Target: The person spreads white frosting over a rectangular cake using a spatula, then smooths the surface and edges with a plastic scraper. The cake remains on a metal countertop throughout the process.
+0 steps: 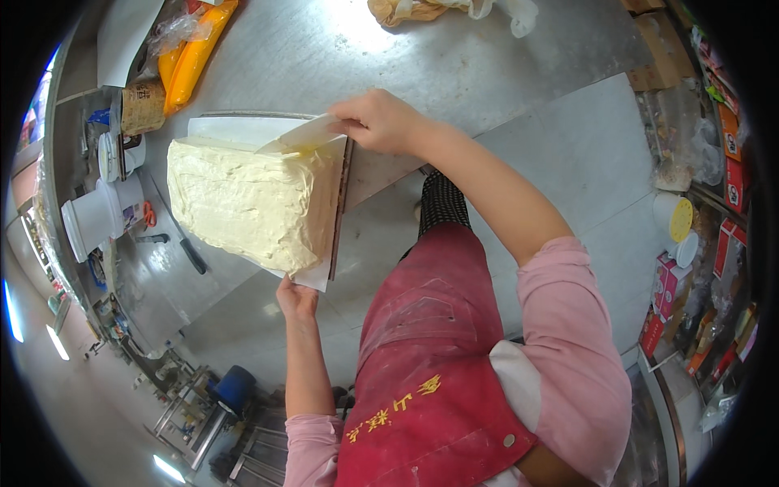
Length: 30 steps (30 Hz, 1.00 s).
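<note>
A large block-shaped cake [243,201] coated in pale yellow cream lies on white paper [315,275] over a flat board with a dark edge [341,225]. My right hand [380,122] pinches a flat white scraper [298,135], whose edge touches the cream along the cake's far right side. Yellowish cream clings to the scraper. At the near corner, my left hand [298,297] grips the board's edge; its fingertips are partly hidden under the paper.
On the metal table [517,73], a long black-handled knife [192,254], orange-handled scissors [150,214] and white buckets [97,213] lie left of the cake. Orange piping bags [195,58] rest beyond. Shelves with boxes [733,182] line the right.
</note>
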Available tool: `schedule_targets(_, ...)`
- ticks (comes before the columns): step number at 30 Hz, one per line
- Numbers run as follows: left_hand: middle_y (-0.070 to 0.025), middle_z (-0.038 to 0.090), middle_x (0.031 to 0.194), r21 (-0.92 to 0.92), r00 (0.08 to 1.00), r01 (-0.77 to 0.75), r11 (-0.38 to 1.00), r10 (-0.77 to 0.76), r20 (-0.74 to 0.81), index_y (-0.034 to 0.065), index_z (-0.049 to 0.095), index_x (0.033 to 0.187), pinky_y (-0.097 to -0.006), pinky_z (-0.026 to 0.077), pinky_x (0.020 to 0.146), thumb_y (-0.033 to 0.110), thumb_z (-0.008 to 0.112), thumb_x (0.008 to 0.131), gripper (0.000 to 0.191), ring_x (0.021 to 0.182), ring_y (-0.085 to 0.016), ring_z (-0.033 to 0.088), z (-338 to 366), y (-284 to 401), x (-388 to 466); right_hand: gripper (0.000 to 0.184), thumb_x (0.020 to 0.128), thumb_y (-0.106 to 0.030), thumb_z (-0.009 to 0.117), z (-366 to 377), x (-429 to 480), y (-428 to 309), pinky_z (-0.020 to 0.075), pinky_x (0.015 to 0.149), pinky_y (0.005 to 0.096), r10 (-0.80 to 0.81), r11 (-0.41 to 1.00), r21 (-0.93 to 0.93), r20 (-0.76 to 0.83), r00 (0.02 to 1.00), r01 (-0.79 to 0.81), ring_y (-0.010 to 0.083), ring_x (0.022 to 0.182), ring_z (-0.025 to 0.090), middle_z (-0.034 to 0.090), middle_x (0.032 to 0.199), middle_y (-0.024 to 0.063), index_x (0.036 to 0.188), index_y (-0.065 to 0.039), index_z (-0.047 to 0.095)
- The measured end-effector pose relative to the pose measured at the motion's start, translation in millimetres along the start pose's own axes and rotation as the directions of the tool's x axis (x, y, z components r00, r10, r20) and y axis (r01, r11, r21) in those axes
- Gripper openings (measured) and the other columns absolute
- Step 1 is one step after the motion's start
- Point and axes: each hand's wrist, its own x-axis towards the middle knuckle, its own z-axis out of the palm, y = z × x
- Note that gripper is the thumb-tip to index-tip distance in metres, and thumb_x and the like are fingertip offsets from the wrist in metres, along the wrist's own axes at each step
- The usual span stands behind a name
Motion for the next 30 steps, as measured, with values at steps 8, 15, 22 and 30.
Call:
schedule_targets(8,-0.019,0.043,0.133,-0.003,1.0,0.013,1.0,-0.013,-0.003,-0.0043,0.039,0.128,-0.0481,0.033,0.105,0.009,0.039,0.091,0.04,0.124,-0.034,0.041,7.9,-6.6,-9.3,0.025,0.076,-0.005,0.062,3.0,-56.3,-15.7,0.0469,0.057,0.0345,-0.027,0.994,-0.109,-0.082,0.996,0.017,0.0291,0.066,0.061,0.064,0.079,0.0143,0.101,-0.005,0.064)
schedule_targets(15,-0.0166,0.048,0.128,-0.029,1.0,0.024,0.999,-0.024,-0.004,-0.0034,0.043,0.123,-0.0458,0.035,0.104,0.013,0.043,0.093,0.034,0.121,-0.031,0.045,36.7,-37.9,-13.5,0.04,0.068,0.002,0.066,51.6,-81.5,-35.0,0.0525,0.061,0.0317,-0.193,0.953,-0.294,-0.42,0.887,0.069,0.0287,0.073,0.065,0.065,0.092,0.0175,0.107,0.005,0.06)
schedule_targets(22,-0.0147,0.051,0.125,-0.014,1.0,0.022,1.0,-0.022,0.009,-0.002,0.046,0.12,-0.0433,0.037,0.103,0.013,0.043,0.094,0.03,0.119,-0.028,0.047,52.8,-52.3,-15.0,0.037,0.067,-0.001,0.067,83.7,-118.2,-70.2,0.0545,0.061,0.0302,-0.167,0.918,-0.396,-0.377,0.911,0.005,0.0252,0.081,0.067,0.065,0.097,0.0183,0.103,0.007,0.06)
schedule_targets(30,-0.0133,0.052,0.123,0.027,1.0,0.014,1.0,-0.014,-0.016,-0.0013,0.046,0.12,-0.0428,0.04,0.101,0.014,0.043,0.094,0.03,0.116,-0.027,0.049,49.7,-50.3,-13.1,0.046,0.061,0.002,0.07,42.5,-148.4,-91.6,0.0549,0.061,0.0301,-0.172,0.956,-0.289,-0.441,0.881,0.042,0.0257,0.074,0.067,0.066,0.093,0.0169,0.106,0.006,0.061)
